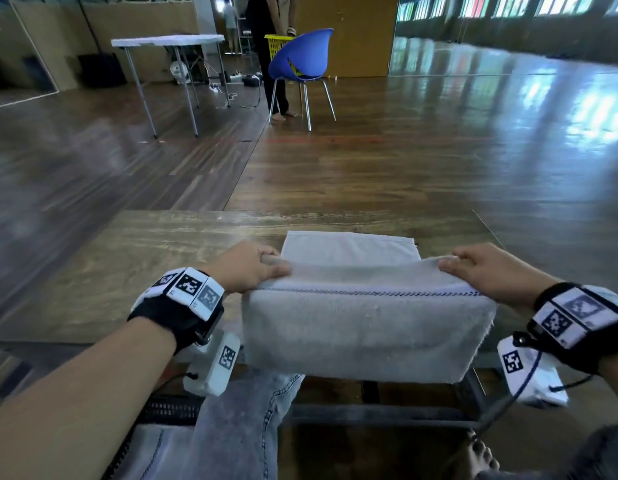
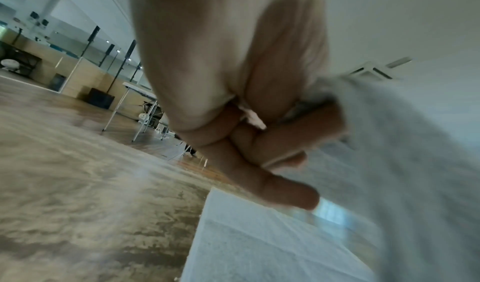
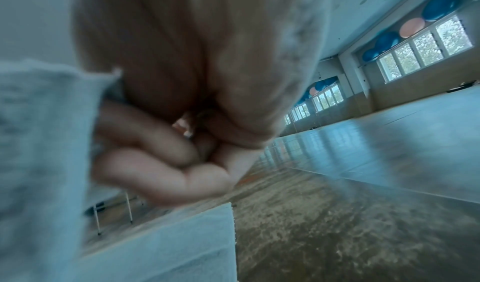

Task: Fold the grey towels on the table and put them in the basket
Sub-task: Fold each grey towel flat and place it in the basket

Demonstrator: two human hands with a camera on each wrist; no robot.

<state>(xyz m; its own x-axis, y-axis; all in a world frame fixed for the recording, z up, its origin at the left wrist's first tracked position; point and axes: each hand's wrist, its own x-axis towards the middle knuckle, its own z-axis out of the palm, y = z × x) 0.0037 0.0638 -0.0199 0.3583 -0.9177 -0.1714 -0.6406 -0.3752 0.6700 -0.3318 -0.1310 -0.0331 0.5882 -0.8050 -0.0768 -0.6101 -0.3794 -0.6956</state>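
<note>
Towel (image 1: 366, 327) in 2 pinching hands

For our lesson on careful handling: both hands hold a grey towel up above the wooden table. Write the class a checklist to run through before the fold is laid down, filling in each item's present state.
1. Left hand pinches its corner of the lifted grey terry towel: ok.
2. Right hand pinches the opposite corner: ok.
3. Held edge level between the hands: ok, the dark stitched stripe runs roughly straight.
4. Far part of the towel lying flat on the brown wooden table: ok.
5. Near end clear of the table: not ok, it hangs over the table's front edge toward the knees.
6. Basket within reach: cannot tell; only a yellow plastic basket shows, far off behind the blue chair.
</note>
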